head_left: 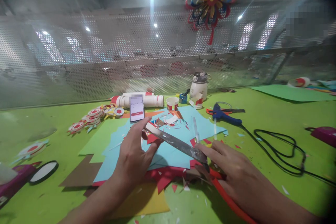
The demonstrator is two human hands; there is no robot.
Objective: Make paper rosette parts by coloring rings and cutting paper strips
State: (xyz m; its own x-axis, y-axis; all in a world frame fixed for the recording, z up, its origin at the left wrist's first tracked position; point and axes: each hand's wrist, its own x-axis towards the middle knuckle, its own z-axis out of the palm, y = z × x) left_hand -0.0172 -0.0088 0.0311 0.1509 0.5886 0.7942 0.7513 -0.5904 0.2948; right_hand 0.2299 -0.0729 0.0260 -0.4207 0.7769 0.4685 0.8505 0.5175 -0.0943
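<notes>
My right hand (233, 171) grips a pair of scissors (178, 143) with orange handles, the long metal blades pointing up and left. Between the thumb and fingers of my left hand (136, 150) is a small red and white paper piece (151, 133). The scissor tips lie over that piece, close to my left fingertips; whether the blades are parted I cannot tell. Beneath both hands lie stacked sheets of light blue paper (168, 159), with red scraps (164, 180) along the near edge and cut bits on top.
A phone (137, 108) leans against white paper rolls (154, 101). Red and white paper wheels (91, 116) are piled at left. A paper cup (172, 103), a bottle (198, 87) and a blue glue gun (225, 116) with a black cord (278, 147) stand or lie beyond and right.
</notes>
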